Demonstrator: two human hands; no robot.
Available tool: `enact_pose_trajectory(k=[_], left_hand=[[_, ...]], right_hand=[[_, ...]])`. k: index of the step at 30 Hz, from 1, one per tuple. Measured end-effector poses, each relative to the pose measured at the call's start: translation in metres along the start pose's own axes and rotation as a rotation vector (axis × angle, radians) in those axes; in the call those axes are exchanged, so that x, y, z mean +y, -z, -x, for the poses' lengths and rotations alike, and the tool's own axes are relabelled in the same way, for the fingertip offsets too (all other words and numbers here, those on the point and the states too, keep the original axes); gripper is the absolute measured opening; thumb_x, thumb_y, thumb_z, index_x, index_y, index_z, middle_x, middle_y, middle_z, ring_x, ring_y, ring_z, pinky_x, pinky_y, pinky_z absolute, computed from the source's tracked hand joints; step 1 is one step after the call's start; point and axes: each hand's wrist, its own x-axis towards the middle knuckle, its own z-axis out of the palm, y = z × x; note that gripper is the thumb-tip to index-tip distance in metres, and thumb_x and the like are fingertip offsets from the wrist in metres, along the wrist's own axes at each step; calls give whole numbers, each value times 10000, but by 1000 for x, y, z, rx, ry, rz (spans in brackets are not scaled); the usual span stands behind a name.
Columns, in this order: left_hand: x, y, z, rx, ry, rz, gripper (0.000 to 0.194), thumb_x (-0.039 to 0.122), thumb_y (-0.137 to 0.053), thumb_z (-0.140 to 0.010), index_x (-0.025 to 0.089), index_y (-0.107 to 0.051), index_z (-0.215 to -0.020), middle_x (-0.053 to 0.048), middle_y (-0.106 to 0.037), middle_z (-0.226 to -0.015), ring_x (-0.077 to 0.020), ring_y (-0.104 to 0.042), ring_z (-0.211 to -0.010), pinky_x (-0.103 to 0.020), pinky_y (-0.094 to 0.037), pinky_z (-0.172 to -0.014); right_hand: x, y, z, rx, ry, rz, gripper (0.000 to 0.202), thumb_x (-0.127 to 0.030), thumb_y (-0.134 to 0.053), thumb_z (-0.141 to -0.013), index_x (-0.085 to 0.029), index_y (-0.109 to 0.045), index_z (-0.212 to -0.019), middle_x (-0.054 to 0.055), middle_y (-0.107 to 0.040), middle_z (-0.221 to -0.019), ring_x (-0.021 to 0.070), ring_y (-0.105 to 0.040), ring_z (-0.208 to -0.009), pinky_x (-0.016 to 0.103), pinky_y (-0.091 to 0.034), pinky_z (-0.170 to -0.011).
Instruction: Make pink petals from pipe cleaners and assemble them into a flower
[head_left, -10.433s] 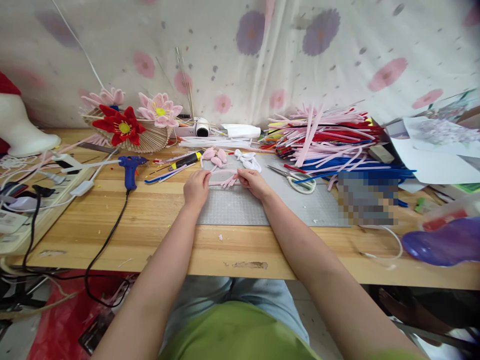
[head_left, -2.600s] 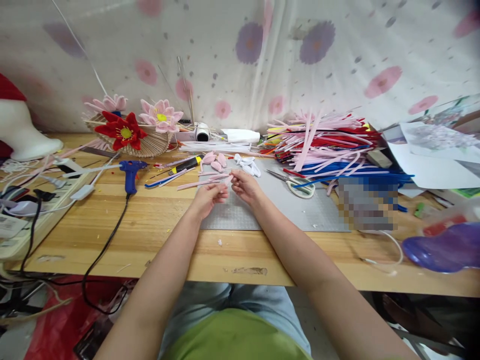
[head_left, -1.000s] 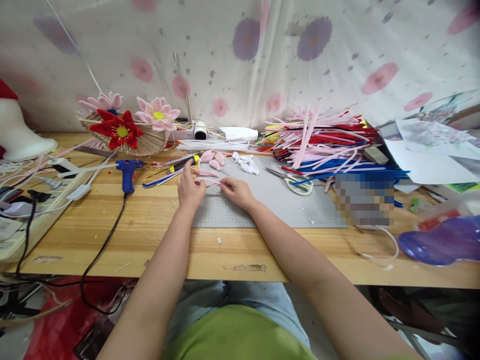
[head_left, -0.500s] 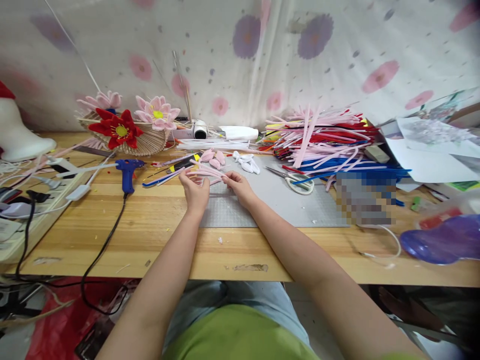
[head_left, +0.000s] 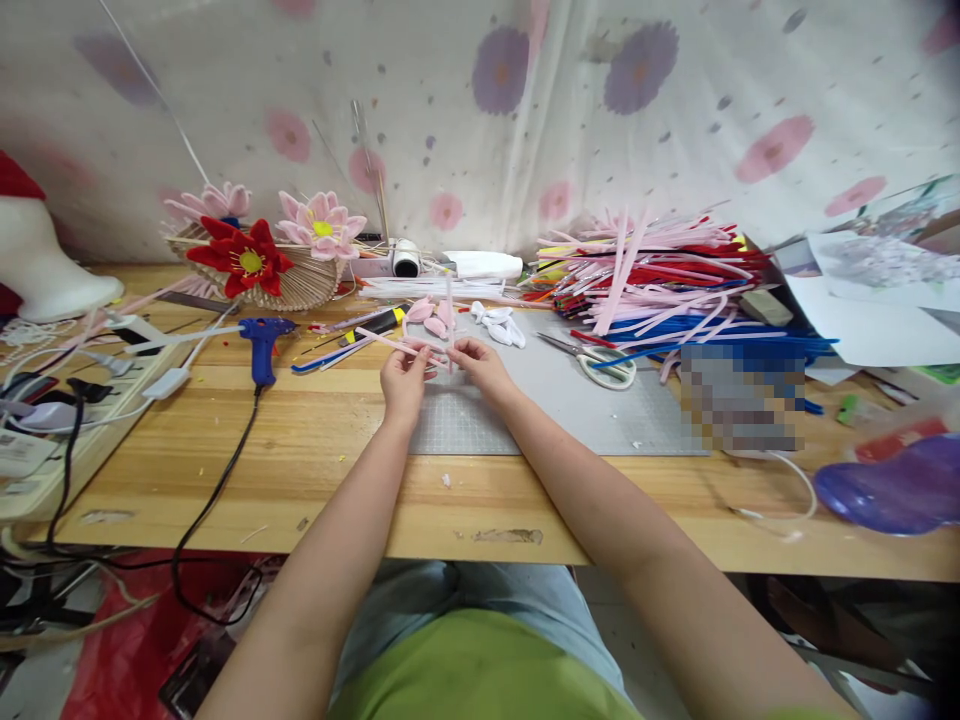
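Note:
Pale pink pipe cleaners (head_left: 382, 340) are between my two hands, above the left part of the grey cutting mat (head_left: 600, 420). My left hand (head_left: 405, 382) is closed in a pinch on them; one strip points out to the upper left. With its fingertips close by, my right hand (head_left: 481, 368) pinches the pink pipe cleaners too, and one strip stands upright between the hands. Just behind lie pink petal shapes (head_left: 436, 326) and white petal shapes (head_left: 508, 331). The exact crossing of the strips is partly hidden by my fingers.
Scissors (head_left: 611, 370) lie on the mat, before a large heap of pipe cleaners (head_left: 660, 270). At left are a blue glue gun (head_left: 261, 350) with its cable, a power strip (head_left: 75, 440), and a woven basket (head_left: 300, 285) with fuzzy flowers. A utility knife (head_left: 386, 322) lies behind my left hand.
My hands have drawn closer together. The pink pipe cleaners, which ran sideways between them, now have one strip upright and one slanting to the left. The view has shifted slightly.

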Motion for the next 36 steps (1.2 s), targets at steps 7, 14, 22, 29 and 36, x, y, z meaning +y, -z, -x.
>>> enact_pose_trajectory(k=[7, 14, 22, 29, 36], left_hand=[[0, 3, -5, 67, 58, -27, 376, 330, -683, -647, 149, -547, -948, -35, -595, -797, -120, -605, -649, -240, -509, -545], [12, 7, 10, 145, -568, -683, 474, 278, -644, -709, 199, -468, -1142, -138, -440, -1259, -235, -407, -1203, -389, -376, -962], [16, 9, 15, -113, -749, -874, 382, 361, -584, -757, 201, -535, -1101, -110, -532, -1133, -216, -476, -1061, -356, -417, -869], [17, 12, 11, -239, -830, -919, 195, 322, -552, -789, 212, -632, -929, -71, -598, -980, -190, -511, -985, -342, -390, -903], [10, 8, 12, -272, -581, -669, 168, 356, -597, -748, 195, -643, -731, -34, -621, -787, -154, -565, -797, -297, -453, -755]], right_hand=[[-1, 6, -3, -11, -8, -169, 326, -458, -652, -614, -186, -482, -673, -50, -500, -601, 63, -422, -531, 220, -365, -564], [-5, 0, 2, -43, -64, -201, 324, -454, -660, -613, -189, -493, -694, -53, -503, -593, 61, -445, -524, 218, -382, -557], [-10, 2, -3, 43, -65, -217, 318, -428, -663, -591, -190, -462, -656, -54, -499, -581, 56, -434, -501, 210, -364, -520], [-14, -2, -3, 17, -61, -213, 355, -456, -693, -556, -187, -485, -659, -62, -470, -533, 50, -384, -456, 214, -333, -484], [-24, -4, -1, 16, 46, -172, 346, -471, -673, -591, -193, -480, -666, -45, -488, -580, 66, -397, -502, 226, -341, -501]])
